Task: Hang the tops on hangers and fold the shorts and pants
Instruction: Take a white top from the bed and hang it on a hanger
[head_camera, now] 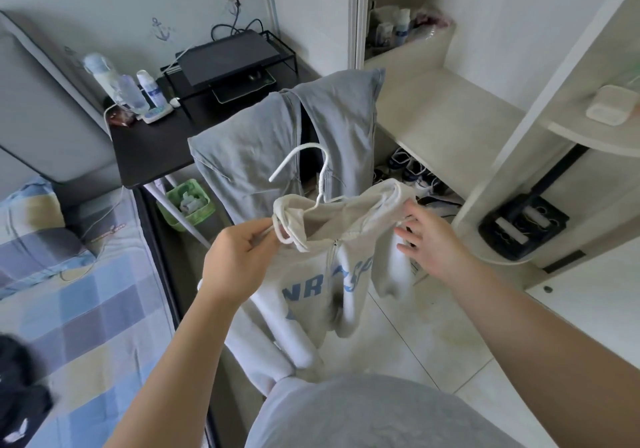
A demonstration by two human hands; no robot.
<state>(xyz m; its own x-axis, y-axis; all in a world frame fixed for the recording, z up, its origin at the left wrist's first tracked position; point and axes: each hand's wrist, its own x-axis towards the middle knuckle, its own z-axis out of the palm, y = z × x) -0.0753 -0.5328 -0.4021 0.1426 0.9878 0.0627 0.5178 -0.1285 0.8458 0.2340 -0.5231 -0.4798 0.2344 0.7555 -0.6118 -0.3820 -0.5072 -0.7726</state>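
Hanging step in hand: cream zip-front hooded top (332, 274) sits on thin white hanger (311, 170), held aloft. Left hand (239, 257) pinches one shoulder; right hand (429, 240), fingers spread, holds nothing beside the other. Next, likely: seat that shoulder.

White zip hoodie (329, 274) w/ blue letters on the front hangs in the air on a white hanger (323, 177), hook up top. Zip open at the neck, sleeves dangle down. Left hand (239, 260) pinches the hanger's end at one shoulder. Grey pants (249, 143) hang draped behind it, not folded.
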